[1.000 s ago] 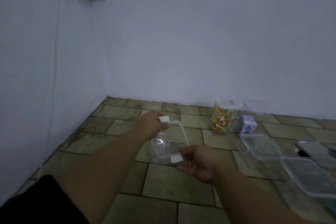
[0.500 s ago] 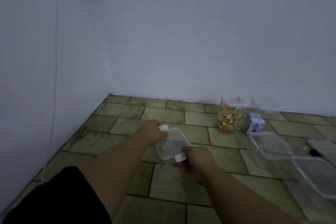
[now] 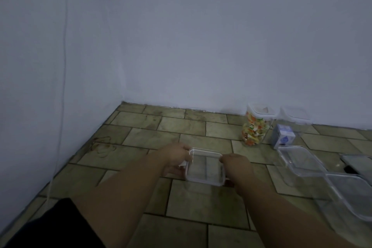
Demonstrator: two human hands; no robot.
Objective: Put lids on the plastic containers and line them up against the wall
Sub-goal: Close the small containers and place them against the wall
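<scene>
Small clear container (image 3: 204,169), left hand (image 3: 175,157) and right hand (image 3: 234,164) at opposite sides (each grip curled round it)

The container (image 3: 205,169), held slanted and corner-on a second ago, is now square with the frame and lies slightly lower and further right. The left hand (image 3: 175,157) has moved from the far corner to the left edge. The right hand (image 3: 236,166), earlier palm-up beneath the container, now grips the right edge, covering the white tab there.
</scene>
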